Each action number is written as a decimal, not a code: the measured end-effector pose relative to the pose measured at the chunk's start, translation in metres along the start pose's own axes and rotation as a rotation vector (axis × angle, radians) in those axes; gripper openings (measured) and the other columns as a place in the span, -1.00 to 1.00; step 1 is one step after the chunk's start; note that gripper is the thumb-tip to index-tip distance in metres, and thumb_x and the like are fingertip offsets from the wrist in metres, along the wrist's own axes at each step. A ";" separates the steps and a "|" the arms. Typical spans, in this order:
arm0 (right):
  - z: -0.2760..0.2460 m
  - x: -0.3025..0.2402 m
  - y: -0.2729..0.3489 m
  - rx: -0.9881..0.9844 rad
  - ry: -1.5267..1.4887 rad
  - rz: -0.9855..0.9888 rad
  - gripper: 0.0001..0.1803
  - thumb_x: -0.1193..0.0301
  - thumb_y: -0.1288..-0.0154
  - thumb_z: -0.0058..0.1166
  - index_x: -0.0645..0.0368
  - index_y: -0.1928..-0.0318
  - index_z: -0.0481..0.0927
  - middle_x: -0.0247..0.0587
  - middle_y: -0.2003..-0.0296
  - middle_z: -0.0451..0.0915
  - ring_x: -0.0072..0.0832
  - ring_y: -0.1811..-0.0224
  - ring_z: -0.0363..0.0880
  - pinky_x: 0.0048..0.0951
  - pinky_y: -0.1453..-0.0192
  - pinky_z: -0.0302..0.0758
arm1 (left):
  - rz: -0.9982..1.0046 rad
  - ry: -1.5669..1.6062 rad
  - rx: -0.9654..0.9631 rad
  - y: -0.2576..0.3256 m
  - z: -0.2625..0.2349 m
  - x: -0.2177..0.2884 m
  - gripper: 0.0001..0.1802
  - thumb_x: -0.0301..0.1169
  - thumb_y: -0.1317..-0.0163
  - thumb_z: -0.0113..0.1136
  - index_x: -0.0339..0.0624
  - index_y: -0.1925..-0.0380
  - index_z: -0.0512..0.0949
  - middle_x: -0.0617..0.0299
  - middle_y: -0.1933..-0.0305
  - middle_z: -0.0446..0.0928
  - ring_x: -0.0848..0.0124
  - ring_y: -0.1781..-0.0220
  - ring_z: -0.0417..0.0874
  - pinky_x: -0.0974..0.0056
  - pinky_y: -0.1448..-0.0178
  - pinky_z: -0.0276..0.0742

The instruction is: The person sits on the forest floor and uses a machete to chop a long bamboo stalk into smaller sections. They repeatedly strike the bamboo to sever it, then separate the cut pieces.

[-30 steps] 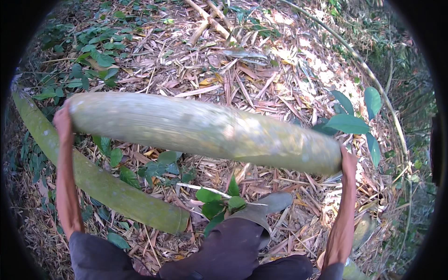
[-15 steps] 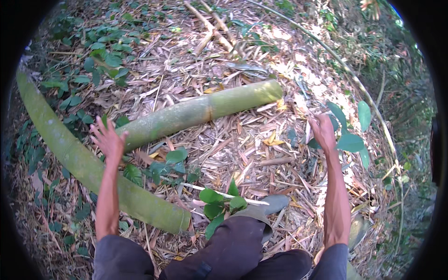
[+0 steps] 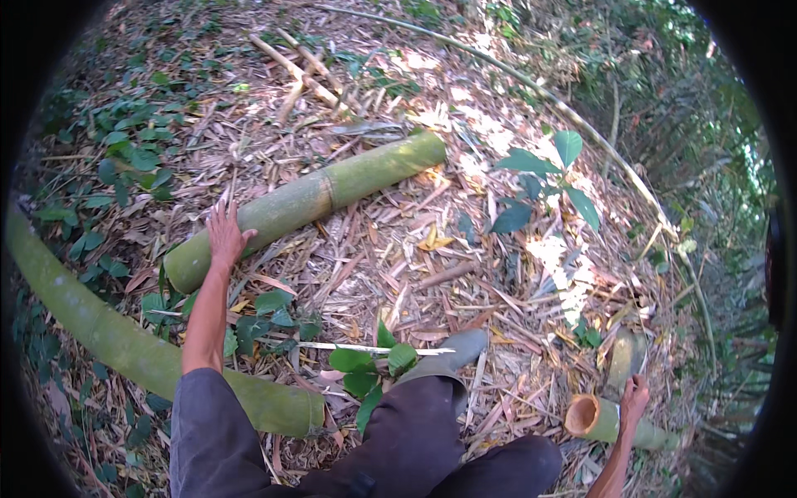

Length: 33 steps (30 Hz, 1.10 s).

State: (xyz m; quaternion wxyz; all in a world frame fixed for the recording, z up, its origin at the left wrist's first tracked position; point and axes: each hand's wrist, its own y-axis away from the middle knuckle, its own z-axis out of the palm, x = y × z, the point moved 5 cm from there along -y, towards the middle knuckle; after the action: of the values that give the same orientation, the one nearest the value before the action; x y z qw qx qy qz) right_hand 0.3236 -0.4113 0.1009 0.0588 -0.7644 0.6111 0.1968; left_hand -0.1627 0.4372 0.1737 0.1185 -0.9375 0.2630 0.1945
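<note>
A thick green bamboo section point(image 3: 328, 192) lies slantwise on the leaf litter, a node ring near its middle. My left hand point(image 3: 226, 236) rests on its near left part, open with the fingers spread. My right hand point(image 3: 635, 398) is low at the right, its fingers curled closed; what they hold, if anything, is hidden. It is beside a shorter-looking bamboo piece point(image 3: 608, 422) whose hollow, orange-brown cut end faces left. A longer bamboo length point(image 3: 124, 336) curves along the left side, passing under my left forearm.
My grey boot point(image 3: 462, 349) stands near a leafy sprig point(image 3: 365, 369). A rounded grey-green shape point(image 3: 624, 357) lies beyond the right bamboo piece. A broad-leaved seedling point(image 3: 531, 162) grows to the right. Cut sticks point(image 3: 303, 75) lie farther off; a long thin stem point(image 3: 573, 116) arcs across the right.
My left hand has come down onto the bamboo section. My right hand has swung down and right, from near the seedling to the hollow bamboo piece. The view has shifted to the right.
</note>
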 end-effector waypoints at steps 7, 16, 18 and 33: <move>-0.023 0.075 0.104 0.142 0.223 0.217 -0.60 0.44 -0.28 -0.02 0.43 -0.07 0.48 0.21 0.03 0.52 -0.04 0.06 0.54 -0.19 -0.03 0.45 | -0.096 0.092 -0.269 0.010 0.026 0.029 0.08 0.07 0.15 0.47 0.04 -0.36 0.15 0.00 -0.34 0.21 -0.15 -0.41 0.15 -0.31 -0.41 0.00; 0.038 0.097 0.148 0.189 -0.280 0.369 -0.55 0.35 -0.24 0.08 0.42 -0.06 0.51 0.18 -0.01 0.51 -0.04 -0.10 0.44 -0.13 -0.25 0.31 | 0.155 -0.135 -0.178 -0.020 0.014 0.062 0.10 0.18 0.15 0.41 -0.21 -0.31 0.20 -0.18 -0.37 0.19 -0.12 -0.40 0.20 -0.14 -0.41 0.12; 0.031 0.126 0.164 0.429 -0.038 0.438 -0.59 0.34 -0.24 0.09 0.39 -0.01 0.55 0.09 0.03 0.56 -0.13 -0.07 0.49 -0.19 -0.22 0.36 | 0.204 0.016 -0.073 0.002 0.055 0.090 0.01 0.06 -0.02 0.35 -0.13 -0.39 0.12 -0.18 -0.45 0.07 -0.15 -0.45 0.12 -0.19 -0.43 0.08; 0.059 0.055 0.184 0.368 -0.313 0.521 -0.57 0.43 -0.21 -0.02 0.43 -0.06 0.49 0.25 0.02 0.51 -0.02 -0.03 0.52 -0.16 -0.18 0.40 | 1.090 0.842 -0.826 0.188 -0.175 0.457 -0.58 -0.18 -0.29 0.13 -0.38 0.11 0.57 0.01 0.22 0.61 0.25 0.16 0.59 0.21 -0.01 0.46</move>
State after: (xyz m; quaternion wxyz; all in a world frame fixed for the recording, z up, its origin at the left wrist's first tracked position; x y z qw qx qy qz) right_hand 0.1436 -0.4874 0.0537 0.2364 -0.5203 0.7943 0.2063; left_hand 0.1486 0.0192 0.1130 -0.4589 -0.6399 0.6131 -0.0635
